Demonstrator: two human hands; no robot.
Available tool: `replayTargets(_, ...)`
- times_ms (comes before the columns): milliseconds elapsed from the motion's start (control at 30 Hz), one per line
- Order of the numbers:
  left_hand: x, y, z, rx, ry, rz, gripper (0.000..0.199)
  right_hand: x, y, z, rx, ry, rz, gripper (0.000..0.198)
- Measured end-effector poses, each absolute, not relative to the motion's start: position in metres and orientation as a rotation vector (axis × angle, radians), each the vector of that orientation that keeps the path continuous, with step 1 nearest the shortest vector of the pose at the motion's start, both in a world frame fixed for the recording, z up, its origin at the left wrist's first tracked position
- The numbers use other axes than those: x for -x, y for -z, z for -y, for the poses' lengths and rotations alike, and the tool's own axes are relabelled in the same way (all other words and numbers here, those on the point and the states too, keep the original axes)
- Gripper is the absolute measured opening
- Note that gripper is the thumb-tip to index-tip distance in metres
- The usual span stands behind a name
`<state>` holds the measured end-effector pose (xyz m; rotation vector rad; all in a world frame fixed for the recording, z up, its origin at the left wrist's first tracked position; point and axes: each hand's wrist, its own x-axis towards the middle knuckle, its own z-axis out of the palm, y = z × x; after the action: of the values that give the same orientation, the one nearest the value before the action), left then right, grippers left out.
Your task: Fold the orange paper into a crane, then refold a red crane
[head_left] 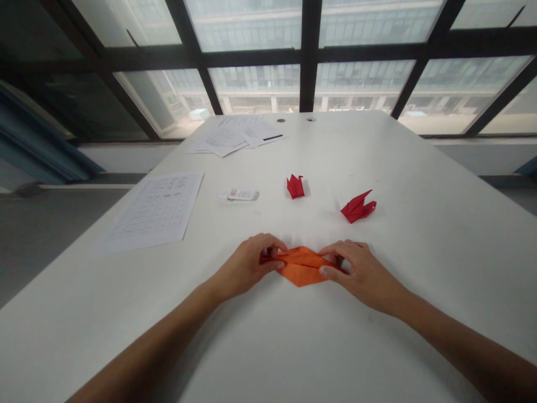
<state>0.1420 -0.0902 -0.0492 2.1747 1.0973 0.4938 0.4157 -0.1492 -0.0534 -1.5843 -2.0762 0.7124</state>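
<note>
Between my hands is a folded piece of orange origami paper (pixel 302 270), wide from side to side, with a crease or slit running along its middle. My left hand (pixel 255 260) pinches its left end between thumb and fingers. At the opposite end, my right hand (pixel 350 268) grips the paper in the same way, thumb on the near side. Both tips of the paper are partly covered by my fingers. Beyond the hands stand a small red folded-paper bird (pixel 295 187) and, to its right, a second red paper bird (pixel 358 207).
A small white printed packet or tube (pixel 240 194) lies left of the birds. On the white table (pixel 293 347), a printed sheet (pixel 157 210) rests at the left, and several loose papers (pixel 235 134) overlap at the far end. Behind are dark-framed windows (pixel 308 56).
</note>
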Motion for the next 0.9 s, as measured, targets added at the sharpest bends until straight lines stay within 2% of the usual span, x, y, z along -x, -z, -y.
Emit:
replayTargets(100, -0.142, 0.047, 0.091, -2.091, -0.608, -1.062, 0.004, -0.417, 0.055, 0.147, 1.555, -0.708, 2.098, 0.003)
replayTargets(200, -0.144, 0.046, 0.091, -2.035, -0.723, -1.048, 0.0, -0.417, 0.058, 0.146, 1.526, -0.718, 2.069, 0.007)
replayTargets(467, -0.145, 0.043, 0.093, -2.098, -0.854, -1.051, 0.007, -0.412, 0.055, 0.152, 1.558, -0.757, 2.01, 0.008)
replayTargets(700, -0.143, 0.046, 0.091, -2.156, -0.942, -1.104, 0.003, -0.41, 0.055, 0.153, 1.47, -1.046, 1.686, 0.006)
replayTargets(767, -0.144, 0.05, 0.09, -2.115, -1.001, -1.177, 0.022, -0.41, 0.058, 0.153, 1.43, -1.061, 1.602, 0.005)
replayTargets(867, -0.149, 0.057, 0.093, -1.739, -1.102, -1.302, 0.07, -0.409, 0.065, 0.154, 1.382, -1.093, 1.476, 0.007)
replayTargets(900, -0.152, 0.059, 0.095, -1.567, -1.089, -1.295, 0.078, -0.408, 0.066, 0.155, 1.366, -1.105, 1.439, 0.008)
